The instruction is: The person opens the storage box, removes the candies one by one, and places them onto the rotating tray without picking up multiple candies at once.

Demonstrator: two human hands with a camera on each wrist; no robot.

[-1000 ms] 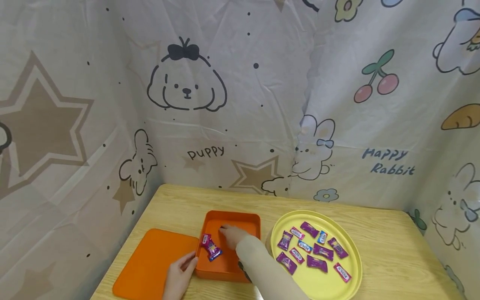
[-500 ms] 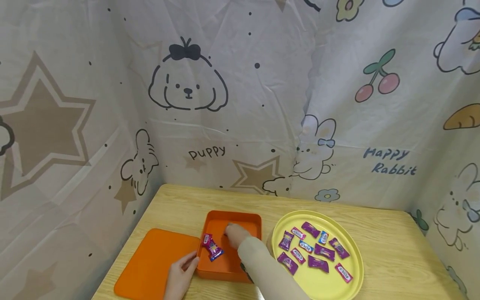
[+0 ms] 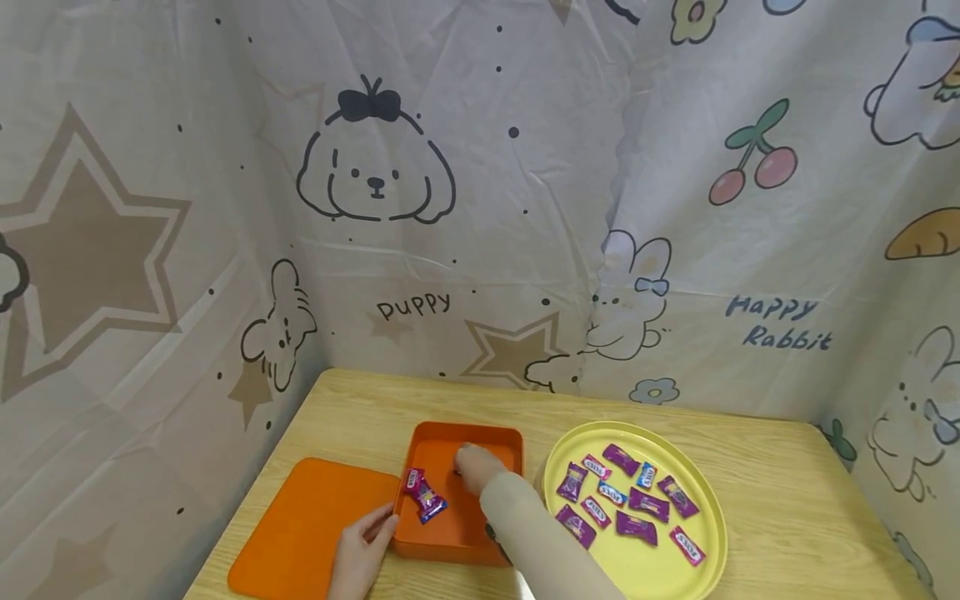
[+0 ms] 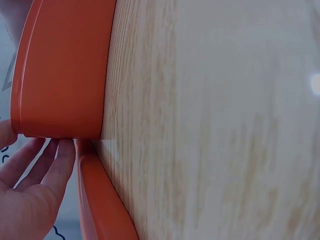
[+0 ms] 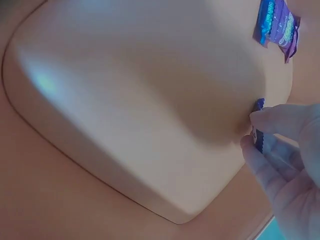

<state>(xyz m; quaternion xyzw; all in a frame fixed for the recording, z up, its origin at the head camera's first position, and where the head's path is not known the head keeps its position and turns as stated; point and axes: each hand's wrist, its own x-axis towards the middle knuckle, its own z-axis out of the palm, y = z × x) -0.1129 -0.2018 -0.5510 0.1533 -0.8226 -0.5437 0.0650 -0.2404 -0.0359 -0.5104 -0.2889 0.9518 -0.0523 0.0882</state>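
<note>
My right hand (image 3: 480,468) reaches down inside the orange box (image 3: 465,552). In the right wrist view, thumb and fingers pinch a small wrapped candy (image 5: 258,131), seen edge-on just over the box floor. At the box's left side lie a purple wrapped candy (image 3: 427,500) and a smaller pink one (image 3: 413,479). My left hand (image 3: 358,550) touches the box's left outer wall near the front corner. The left wrist view shows its fairly straight fingers (image 4: 59,165) against that wall, with the thumb up by the rim.
An orange lid (image 3: 311,525) lies flat on the wooden table (image 3: 787,500), left of the box and close against it. To the right stands a round yellow tray (image 3: 675,583) with several purple, pink and blue candies spread over it. A printed curtain (image 3: 480,250) hangs behind.
Within the box, my right hand has shifted a little to the right, away from the two candies at the left side. The left hand stays at the box wall.
</note>
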